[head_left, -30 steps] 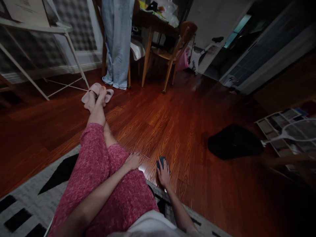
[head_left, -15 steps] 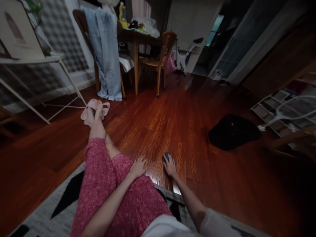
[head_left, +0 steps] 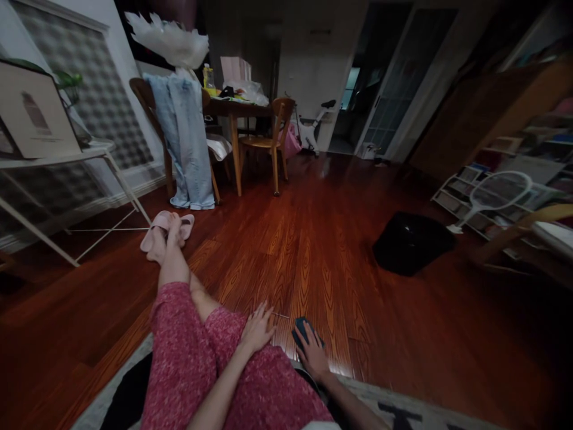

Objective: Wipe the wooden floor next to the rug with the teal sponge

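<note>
My left hand [head_left: 258, 328] lies palm down on the thigh of the pink trousers [head_left: 179, 358], its fingers spread and holding nothing. A thin stick-like item [head_left: 281, 315] shows just beyond its fingertips, over the floor. To the right, my right hand [head_left: 312, 351] rests on a dark teal object [head_left: 301, 332], with the fingers laid over its top. What this object is cannot be made out clearly. My legs stretch forward, crossed at the ankles, in pink slippers [head_left: 155, 232].
A black bin-like object [head_left: 409, 243] stands on the wooden floor [head_left: 313, 239] at the right, near a white racket [head_left: 501, 191]. Jeans [head_left: 183, 137] hang over a chair by the table [head_left: 233, 107]. A white side table [head_left: 89, 152] is at the left.
The view has tilted up, so the room and both hands sit lower in the picture. My left hand's fingers look more spread. My right hand is still on the teal object.
</note>
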The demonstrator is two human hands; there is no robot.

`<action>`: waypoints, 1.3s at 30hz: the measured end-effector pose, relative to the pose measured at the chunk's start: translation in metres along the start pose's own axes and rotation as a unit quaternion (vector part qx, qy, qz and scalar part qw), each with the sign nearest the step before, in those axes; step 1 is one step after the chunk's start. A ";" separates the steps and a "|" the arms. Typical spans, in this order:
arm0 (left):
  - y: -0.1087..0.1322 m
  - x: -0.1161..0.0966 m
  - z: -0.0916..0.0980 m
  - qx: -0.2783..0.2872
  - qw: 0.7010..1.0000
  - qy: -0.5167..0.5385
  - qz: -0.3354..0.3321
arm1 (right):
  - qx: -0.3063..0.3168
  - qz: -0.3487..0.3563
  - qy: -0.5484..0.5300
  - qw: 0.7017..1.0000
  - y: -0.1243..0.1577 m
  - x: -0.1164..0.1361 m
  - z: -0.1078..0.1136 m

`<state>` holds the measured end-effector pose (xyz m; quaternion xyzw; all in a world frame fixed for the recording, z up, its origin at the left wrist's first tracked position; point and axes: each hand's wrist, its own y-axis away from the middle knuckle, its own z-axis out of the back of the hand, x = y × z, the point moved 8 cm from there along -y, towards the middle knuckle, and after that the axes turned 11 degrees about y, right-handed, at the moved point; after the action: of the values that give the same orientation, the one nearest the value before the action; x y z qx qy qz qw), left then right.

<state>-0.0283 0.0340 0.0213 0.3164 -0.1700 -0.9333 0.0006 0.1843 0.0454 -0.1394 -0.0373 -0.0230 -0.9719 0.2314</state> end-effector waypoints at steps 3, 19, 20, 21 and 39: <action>0.002 0.002 0.000 -0.006 1.000 -0.003 -0.001 | 0.005 -0.010 -0.002 1.000 0.013 0.001 -0.002; -0.001 0.008 -0.002 -0.006 1.000 0.014 0.009 | 0.020 -0.089 0.002 0.996 -0.134 -0.005 0.026; -0.001 0.007 -0.003 -0.006 1.000 0.015 0.008 | 0.016 -0.073 0.002 0.997 -0.125 -0.004 0.024; -0.002 0.007 -0.003 -0.007 1.000 0.017 0.006 | 0.009 -0.049 0.001 0.999 -0.112 -0.003 0.021; 0.007 0.003 0.002 -0.008 1.000 0.008 0.003 | 0.013 -0.038 0.009 0.999 -0.076 -0.032 0.028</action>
<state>-0.0333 0.0279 0.0232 0.3233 -0.1633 -0.9321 0.0078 0.1802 0.1290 -0.1165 -0.0248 -0.0351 -0.9798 0.1951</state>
